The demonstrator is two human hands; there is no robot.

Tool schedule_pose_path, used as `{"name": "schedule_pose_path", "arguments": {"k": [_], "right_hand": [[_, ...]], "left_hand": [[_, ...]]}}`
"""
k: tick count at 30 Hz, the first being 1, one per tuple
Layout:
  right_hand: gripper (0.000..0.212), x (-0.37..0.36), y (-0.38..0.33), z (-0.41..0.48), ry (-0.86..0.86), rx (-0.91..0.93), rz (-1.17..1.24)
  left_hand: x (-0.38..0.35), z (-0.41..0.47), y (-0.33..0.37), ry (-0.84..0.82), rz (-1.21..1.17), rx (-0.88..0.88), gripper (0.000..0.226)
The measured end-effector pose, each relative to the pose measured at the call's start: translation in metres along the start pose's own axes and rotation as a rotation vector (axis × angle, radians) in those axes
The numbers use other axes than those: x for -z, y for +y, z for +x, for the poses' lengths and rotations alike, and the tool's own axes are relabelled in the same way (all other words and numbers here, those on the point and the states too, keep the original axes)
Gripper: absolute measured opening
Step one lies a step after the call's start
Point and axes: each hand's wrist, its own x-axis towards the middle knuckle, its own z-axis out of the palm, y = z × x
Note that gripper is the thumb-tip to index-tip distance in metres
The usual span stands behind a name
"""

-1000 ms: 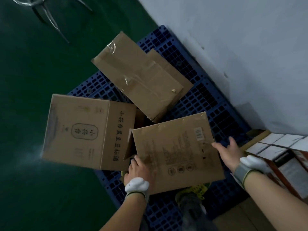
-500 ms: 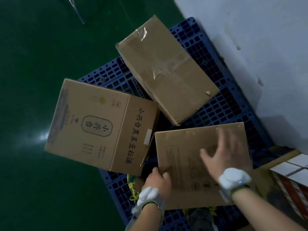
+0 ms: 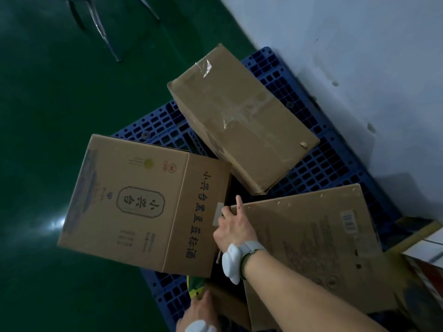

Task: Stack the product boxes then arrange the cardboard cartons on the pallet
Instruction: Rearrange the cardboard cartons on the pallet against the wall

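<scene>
Three cardboard cartons lie on a blue plastic pallet [image 3: 318,168]. A printed carton [image 3: 134,204] sits at the left and overhangs the pallet edge. A plain taped carton [image 3: 239,121] lies askew at the far side. The near carton [image 3: 311,248] is tilted, its labelled face up. My right hand [image 3: 233,227] reaches across it and grips its far-left corner, index finger raised. My left hand [image 3: 199,312], partly cut off at the bottom edge, holds the same carton's lower-left flap. Product boxes [image 3: 429,250], white and red, show at the right edge.
A pale wall [image 3: 359,56] runs along the pallet's right side. Green floor [image 3: 60,116] lies to the left, with metal chair legs [image 3: 100,27] at the top left. Something yellow-green [image 3: 195,285] pokes out beneath the near carton.
My right hand has moved from the top face of the near carton to its far-left corner. My left hand has slid lower along the carton's left edge.
</scene>
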Motion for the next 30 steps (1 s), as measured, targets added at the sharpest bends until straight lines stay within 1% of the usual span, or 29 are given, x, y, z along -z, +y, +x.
{"name": "schedule_pose_path", "arguments": {"k": [2, 4, 6, 8, 9, 11, 15, 17, 19, 21, 23, 25, 27, 28, 30], "right_hand": [[0.017, 0.002, 0.007, -0.001, 0.039, 0.033, 0.015], [0.018, 0.003, 0.009, -0.014, 0.035, 0.069, 0.025], [0.021, 0.003, 0.014, -0.037, 0.048, 0.1, 0.028], [0.024, 0.006, 0.027, -0.07, 0.127, 0.099, 0.061], [0.024, 0.009, 0.036, -0.089, 0.191, 0.108, 0.053], [0.019, 0.012, 0.06, -0.115, 0.32, 0.125, 0.035], [0.03, 0.015, 0.119, -0.178, 0.339, 0.142, 0.048], [0.029, 0.012, 0.148, -0.207, 0.467, 0.126, 0.022], [0.033, -0.002, 0.173, -0.227, 0.594, 0.083, 0.026], [0.037, -0.019, 0.191, -0.236, 0.618, 0.032, 0.017], [0.049, -0.042, 0.202, -0.239, 0.557, -0.079, 0.031], [0.064, -0.071, 0.208, -0.242, 0.384, -0.272, 0.057], [0.08, -0.1, 0.205, -0.244, 0.197, -0.417, 0.1], [0.083, -0.112, 0.201, -0.245, 0.123, -0.466, 0.134], [0.077, -0.131, 0.19, -0.25, 0.025, -0.564, 0.255]], "left_hand": [[0.005, 0.004, 0.002, 0.082, 0.041, -0.082, 0.046], [-0.001, -0.007, 0.009, 0.17, 0.141, -0.164, 0.037], [-0.017, -0.024, 0.014, 0.272, 0.282, -0.325, 0.03], [-0.036, -0.052, 0.026, 0.338, 0.356, -0.497, 0.024], [-0.045, -0.068, 0.034, 0.38, 0.351, -0.592, 0.021], [-0.056, -0.09, 0.059, 0.465, 0.339, -0.72, 0.018], [-0.072, -0.142, 0.13, 0.458, 0.308, -0.841, 0.014], [-0.079, -0.157, 0.168, 0.477, 0.319, -0.878, 0.011], [-0.084, -0.165, 0.2, 0.494, 0.303, -0.921, 0.011], [-0.086, -0.164, 0.22, 0.502, 0.324, -0.931, 0.014], [-0.091, -0.158, 0.226, 0.53, 0.341, -0.943, 0.03], [-0.092, -0.152, 0.216, 0.533, 0.344, -0.918, 0.039], [-0.09, -0.146, 0.196, 0.517, 0.367, -0.881, 0.04], [-0.088, -0.143, 0.185, 0.521, 0.395, -0.859, 0.04], [-0.082, -0.136, 0.164, 0.536, 0.471, -0.802, 0.041]]}}
